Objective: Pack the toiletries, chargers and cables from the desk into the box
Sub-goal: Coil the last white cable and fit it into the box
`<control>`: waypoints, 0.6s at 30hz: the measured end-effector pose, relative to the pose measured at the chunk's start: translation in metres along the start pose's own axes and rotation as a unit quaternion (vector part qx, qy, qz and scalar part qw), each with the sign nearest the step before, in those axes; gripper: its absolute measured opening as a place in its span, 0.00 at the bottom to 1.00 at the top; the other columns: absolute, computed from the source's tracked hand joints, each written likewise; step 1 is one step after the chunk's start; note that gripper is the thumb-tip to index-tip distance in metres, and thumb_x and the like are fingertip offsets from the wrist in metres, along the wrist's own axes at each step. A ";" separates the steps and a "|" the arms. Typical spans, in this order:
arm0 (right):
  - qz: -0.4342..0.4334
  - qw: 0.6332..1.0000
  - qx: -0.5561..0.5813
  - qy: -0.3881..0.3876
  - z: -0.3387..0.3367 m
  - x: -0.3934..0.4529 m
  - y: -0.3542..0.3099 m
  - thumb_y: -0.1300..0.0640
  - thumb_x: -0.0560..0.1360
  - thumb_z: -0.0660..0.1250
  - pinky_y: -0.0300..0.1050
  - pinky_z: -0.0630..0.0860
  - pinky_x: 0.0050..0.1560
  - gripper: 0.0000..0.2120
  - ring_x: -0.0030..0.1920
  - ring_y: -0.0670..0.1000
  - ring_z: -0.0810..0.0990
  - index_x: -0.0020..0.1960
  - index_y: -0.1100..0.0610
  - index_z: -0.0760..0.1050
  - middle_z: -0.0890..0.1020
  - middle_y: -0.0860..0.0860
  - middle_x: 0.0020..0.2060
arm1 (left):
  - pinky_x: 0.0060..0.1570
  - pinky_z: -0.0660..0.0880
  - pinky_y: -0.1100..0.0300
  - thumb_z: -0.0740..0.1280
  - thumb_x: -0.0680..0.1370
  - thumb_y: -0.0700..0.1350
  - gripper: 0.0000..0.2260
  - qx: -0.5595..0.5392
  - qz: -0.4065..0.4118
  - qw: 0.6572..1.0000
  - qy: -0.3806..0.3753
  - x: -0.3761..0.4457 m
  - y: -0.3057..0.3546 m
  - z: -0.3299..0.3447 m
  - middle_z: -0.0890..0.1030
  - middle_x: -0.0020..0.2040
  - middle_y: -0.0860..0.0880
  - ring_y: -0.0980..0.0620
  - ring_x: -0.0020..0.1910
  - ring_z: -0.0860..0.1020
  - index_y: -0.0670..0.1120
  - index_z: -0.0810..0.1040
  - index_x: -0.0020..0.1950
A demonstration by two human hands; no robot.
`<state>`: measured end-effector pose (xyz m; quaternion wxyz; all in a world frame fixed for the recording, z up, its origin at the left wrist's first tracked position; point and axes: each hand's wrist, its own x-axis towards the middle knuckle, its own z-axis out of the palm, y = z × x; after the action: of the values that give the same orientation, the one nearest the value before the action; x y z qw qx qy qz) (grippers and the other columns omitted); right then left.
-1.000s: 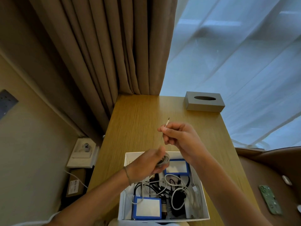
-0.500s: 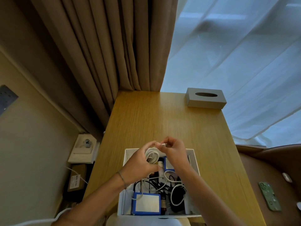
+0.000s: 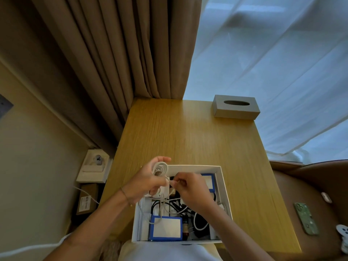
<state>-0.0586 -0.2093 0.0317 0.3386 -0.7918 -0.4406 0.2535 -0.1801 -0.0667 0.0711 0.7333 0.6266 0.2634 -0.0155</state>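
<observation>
A white open box stands on the wooden desk near its front edge. Inside lie tangled black and white cables, a blue-edged white pack at the front and another blue-edged pack at the back right. My left hand holds a coiled white cable over the box's back left corner. My right hand pinches the loose end of that cable beside the coil, above the box.
A grey tissue box sits at the desk's far right corner. Brown curtains hang behind the desk on the left, a sheer white curtain on the right. A wall socket and a cardboard box lie left of the desk. A green phone rests on the brown seat at right.
Both hands came down and toward the box. My right hand, which held the cable end high above the desk, now pinches it next to the coil in my left hand.
</observation>
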 end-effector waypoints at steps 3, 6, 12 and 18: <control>-0.032 0.995 -0.091 -0.010 -0.003 -0.005 -0.003 0.46 0.80 0.65 0.41 0.75 0.33 0.11 0.28 0.43 0.74 0.46 0.51 0.81 0.78 0.44 0.29 | 0.31 0.72 0.56 0.68 0.69 0.26 0.28 0.110 -0.023 0.994 0.017 0.005 -0.006 -0.003 0.74 0.48 0.41 0.49 0.36 0.73 0.49 0.68 0.63; -0.049 0.991 -0.122 -0.016 -0.012 -0.007 -0.006 0.46 0.81 0.63 0.43 0.78 0.35 0.13 0.31 0.45 0.77 0.47 0.52 0.80 0.81 0.46 0.32 | 0.32 0.72 0.60 0.69 0.68 0.25 0.32 0.126 -0.042 0.991 0.009 0.007 -0.008 -0.009 0.73 0.45 0.42 0.53 0.38 0.74 0.53 0.65 0.62; -0.069 0.980 -0.158 -0.097 -0.007 -0.003 -0.015 0.47 0.84 0.57 0.37 0.67 0.34 0.12 0.32 0.43 0.73 0.44 0.49 0.72 0.75 0.44 0.34 | 0.44 0.83 0.54 0.78 0.65 0.32 0.41 0.228 -0.035 0.971 -0.054 0.012 -0.017 0.002 0.76 0.57 0.43 0.48 0.49 0.80 0.56 0.58 0.67; 0.027 0.989 0.052 -0.133 -0.010 -0.006 -0.008 0.51 0.83 0.57 0.42 0.71 0.36 0.16 0.32 0.42 0.74 0.45 0.55 0.79 0.80 0.49 0.36 | 0.39 0.79 0.55 0.73 0.75 0.53 0.18 0.298 0.026 0.953 -0.039 0.014 -0.041 0.009 0.78 0.46 0.49 0.57 0.40 0.77 0.54 0.67 0.55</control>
<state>-0.0583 -0.2147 0.0449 0.3109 -0.7440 -0.4462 0.3883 -0.1790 -0.0799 0.0282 0.5229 0.8224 0.2012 -0.0984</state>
